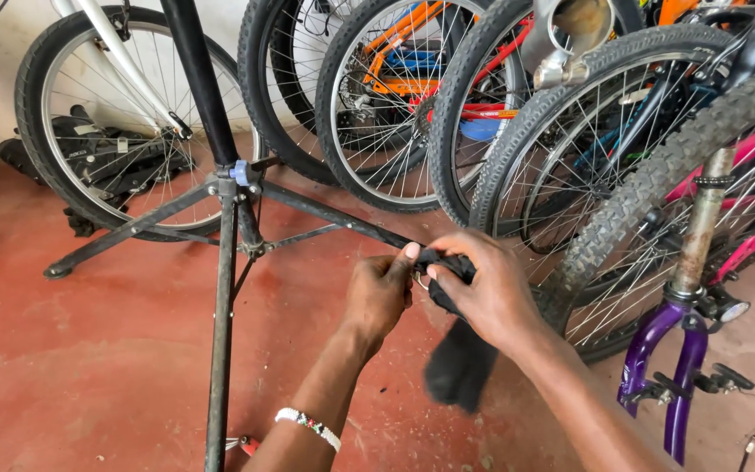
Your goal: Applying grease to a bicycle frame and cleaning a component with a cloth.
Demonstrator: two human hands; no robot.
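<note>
Both of my hands meet in the middle of the head view over a black cloth (460, 367). My right hand (487, 293) grips the bunched upper part of the cloth, and the rest hangs down below it. My left hand (379, 293) pinches the cloth's upper end, where a small metal part shows between the fingers; what it is I cannot tell. A beaded band sits on my left wrist.
A black repair stand (225, 262) spreads its legs over the red floor (72, 367) at left. A row of bicycle wheels (395, 105) leans along the back. A purple fork (683, 367) with a knobby tyre (657, 192) stands close at right.
</note>
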